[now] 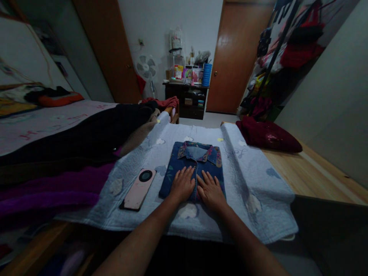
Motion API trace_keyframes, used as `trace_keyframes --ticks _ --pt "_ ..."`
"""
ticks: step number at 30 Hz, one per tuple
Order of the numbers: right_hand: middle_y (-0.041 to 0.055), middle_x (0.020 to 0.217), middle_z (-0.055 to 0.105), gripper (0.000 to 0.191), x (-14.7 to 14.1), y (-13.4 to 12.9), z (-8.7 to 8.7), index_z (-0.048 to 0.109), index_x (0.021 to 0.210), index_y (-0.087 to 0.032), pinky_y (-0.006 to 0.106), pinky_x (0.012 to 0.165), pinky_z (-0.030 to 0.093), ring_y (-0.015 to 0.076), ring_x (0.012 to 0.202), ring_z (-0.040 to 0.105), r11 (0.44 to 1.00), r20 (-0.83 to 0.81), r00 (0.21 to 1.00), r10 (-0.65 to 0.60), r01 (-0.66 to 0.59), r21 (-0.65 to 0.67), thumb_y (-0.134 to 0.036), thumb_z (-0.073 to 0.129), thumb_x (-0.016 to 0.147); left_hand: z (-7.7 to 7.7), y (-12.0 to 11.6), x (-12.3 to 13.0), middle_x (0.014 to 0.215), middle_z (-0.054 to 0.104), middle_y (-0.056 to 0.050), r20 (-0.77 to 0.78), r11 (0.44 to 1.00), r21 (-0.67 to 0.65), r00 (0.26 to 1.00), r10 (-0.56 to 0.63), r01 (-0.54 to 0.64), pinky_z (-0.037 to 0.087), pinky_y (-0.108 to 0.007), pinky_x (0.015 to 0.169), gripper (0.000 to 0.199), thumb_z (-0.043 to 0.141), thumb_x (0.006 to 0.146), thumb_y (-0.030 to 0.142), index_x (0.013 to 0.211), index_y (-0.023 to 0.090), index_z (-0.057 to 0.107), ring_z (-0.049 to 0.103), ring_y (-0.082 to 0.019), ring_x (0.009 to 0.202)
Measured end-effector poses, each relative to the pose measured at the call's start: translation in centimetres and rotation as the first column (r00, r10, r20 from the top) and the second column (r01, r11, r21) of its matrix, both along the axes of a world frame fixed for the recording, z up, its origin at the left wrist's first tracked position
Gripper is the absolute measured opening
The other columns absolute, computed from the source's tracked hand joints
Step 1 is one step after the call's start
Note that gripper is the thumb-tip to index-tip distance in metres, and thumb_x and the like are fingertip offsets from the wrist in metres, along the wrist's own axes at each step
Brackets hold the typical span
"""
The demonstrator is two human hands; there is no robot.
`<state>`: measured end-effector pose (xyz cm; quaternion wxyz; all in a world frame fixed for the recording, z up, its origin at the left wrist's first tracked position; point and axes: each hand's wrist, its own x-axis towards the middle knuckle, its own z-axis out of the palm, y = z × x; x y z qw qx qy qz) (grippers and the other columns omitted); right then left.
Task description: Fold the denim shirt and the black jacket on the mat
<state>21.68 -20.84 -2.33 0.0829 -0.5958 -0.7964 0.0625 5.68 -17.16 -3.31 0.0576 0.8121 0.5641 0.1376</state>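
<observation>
Folded blue denim shirt with floral collar (205, 165) lies under left hand (183, 184) and right hand (211, 192), both flat, fingers loosely spread.

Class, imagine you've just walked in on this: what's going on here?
A person has both bare hands, left and right, resting palm down on a folded denim shirt. Its patterned collar points away from them. The shirt lies on a pale quilted cloth. A phone, camera side up, lies to its left, apart from the hands.
</observation>
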Motion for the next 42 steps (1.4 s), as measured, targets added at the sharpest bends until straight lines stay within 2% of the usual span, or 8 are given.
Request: trace_keyframes --ticks 9,13,17,20,23,26,35,42 --pt "0.0046 0.156 0.02 0.052 1.0 -2.1 -0.5 0.027 0.146 -0.034 0.05 0.112 0.015 0.0253 0.143 0.017 0.999 -0.018 0.998 0.052 -0.052 -0.004 -0.05 0.027 0.097 0.4 -0.2 0.0 0.152 0.033 0.001 0.003 1.0 -0.02 1.0 0.018 -0.018 0.019 -0.049 0.114 0.051 0.031 0.094 0.035 0.144 0.026 0.034 0.025 -0.023 0.14" --pt "0.0043 0.153 0.028 0.051 1.9 -3.0 -0.5 0.035 0.143 -0.034 0.049 0.111 0.019 0.0255 0.141 0.022 0.996 -0.066 0.994 0.091 -0.089 0.027 -0.052 0.032 0.095 0.2 -0.2 -0.1 0.152 0.031 0.0 -0.003 1.0 -0.024 1.0 0.008 -0.008 0.019 -0.051 0.113 0.054 0.032 0.093 0.044 0.145 0.025 0.033 0.023 -0.024 0.141" --pt "0.0077 0.129 0.057 0.036 2.1 -2.3 0.6 0.062 0.116 -0.025 0.039 0.102 0.035 0.0221 0.121 0.049 0.996 -0.175 0.982 0.071 -0.058 0.074 -0.039 0.035 0.097 0.1 0.0 0.0 0.153 0.03 0.0 -0.019 0.999 -0.039 1.0 0.006 -0.007 0.018 -0.053 0.113 0.058 0.035 0.091 0.05 0.145 0.028 0.031 0.022 -0.026 0.141" --pt "0.0082 0.105 0.065 0.032 1.6 -0.3 1.2 0.066 0.098 -0.02 0.034 0.091 0.043 0.0192 0.1 0.058 0.996 -0.245 0.969 0.01 0.011 0.084 -0.03 0.035 0.096 0.3 0.2 -0.1 0.153 0.03 0.001 -0.03 0.998 -0.057 1.0 -0.004 0.003 0.018 -0.055 0.112 0.056 0.037 0.091 0.05 0.144 0.033 0.031 0.022 -0.028 0.141" --pt "0.0101 0.126 0.058 0.036 0.7 2.1 0.8 0.056 0.122 -0.017 0.035 0.1 0.038 0.0196 0.118 0.051 0.992 -0.305 0.952 0.016 0.023 0.123 -0.025 0.035 0.094 0.5 0.2 -0.1 0.153 0.03 0.002 -0.033 0.998 -0.06 0.999 -0.018 0.016 0.019 -0.057 0.111 0.054 0.035 0.092 0.049 0.144 0.035 0.031 0.023 -0.028 0.14" --pt "0.0075 0.147 0.04 0.046 0.0 3.9 -0.2 0.041 0.14 -0.019 0.041 0.11 0.026 0.0196 0.136 0.033 0.995 -0.24 0.969 0.058 -0.036 0.096 -0.025 0.032 0.095 0.3 0.2 -0.3 0.153 0.029 0.001 -0.031 0.998 -0.057 0.999 -0.018 0.016 0.019 -0.055 0.112 0.055 0.032 0.093 0.048 0.145 0.03 0.03 0.021 -0.026 0.141" --pt "0.001 0.154 0.026 0.051 0.1 5.1 -0.6 0.03 0.147 -0.025 0.044 0.113 0.017 0.0212 0.142 0.02 0.999 -0.03 0.999 0.012 -0.01 0.044 -0.038 0.027 0.097 -0.6 0.4 -0.5 0.154 0.027 -0.006 -0.059 0.999 -0.033 0.998 -0.014 0.012 0.019 -0.048 0.114 0.061 0.027 0.094 0.049 0.147 0.019 0.027 0.02 -0.024 0.142" --pt "0.0005 0.154 0.026 0.052 -0.1 4.9 -0.6 0.029 0.147 -0.025 0.043 0.113 0.016 0.0208 0.142 0.02 0.999 -0.017 1.0 0.005 -0.004 0.041 -0.041 0.026 0.097 -0.6 3.3 -2.0 0.154 0.025 -0.012 -0.131 0.997 -0.013 0.988 0.076 -0.079 0.02 -0.039 0.115 0.059 0.025 0.096 0.039 0.146 0.007 0.028 0.02 -0.022 0.142"
